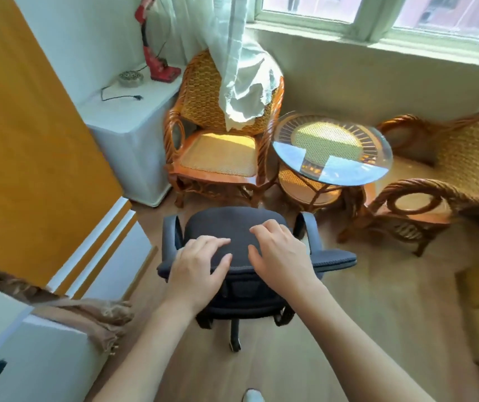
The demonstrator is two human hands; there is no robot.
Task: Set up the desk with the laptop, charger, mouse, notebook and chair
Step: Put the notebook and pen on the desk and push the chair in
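Chair (241,250) stood directly under both hands, on wood floor, seen from behind. Left hand (200,268) and right hand (278,253) lay side by side on backrest top, fingers draped forward, thumbs behind; grip loose, not clenched. Judged step: moving chair to desk. Best done with firm hold on top edge, rolling on casters, steering clear of wicker chair (220,140) and glass table (331,149) just beyond hands. Chair black, mesh-backed, with armrests.
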